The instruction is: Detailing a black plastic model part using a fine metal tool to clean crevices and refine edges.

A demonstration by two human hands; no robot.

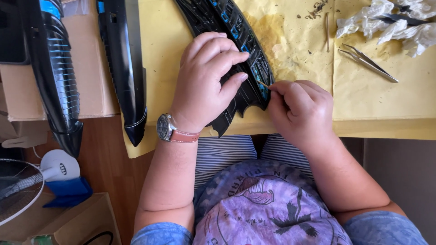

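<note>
Black winged model part lies on the yellow-papered bench, long axis running away from the person. Left hand presses it flat, fingers together. Right hand pinches a thin stick, tip touching the part's right edge. Tweezers well right.

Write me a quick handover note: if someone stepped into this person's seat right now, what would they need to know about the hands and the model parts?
Left hand: pressed flat on the black wing-shaped part, steadying it on the yellow paper.
Right hand: pinching a thin wooden stick, tip at the part's blue-detailed edge.
Nearby: tweezers and crumpled tissue to the right; two more black pieces on the left.
Done: cannot tell how far along the edge.
Left: unclear; the stick is mid-contact.
</note>
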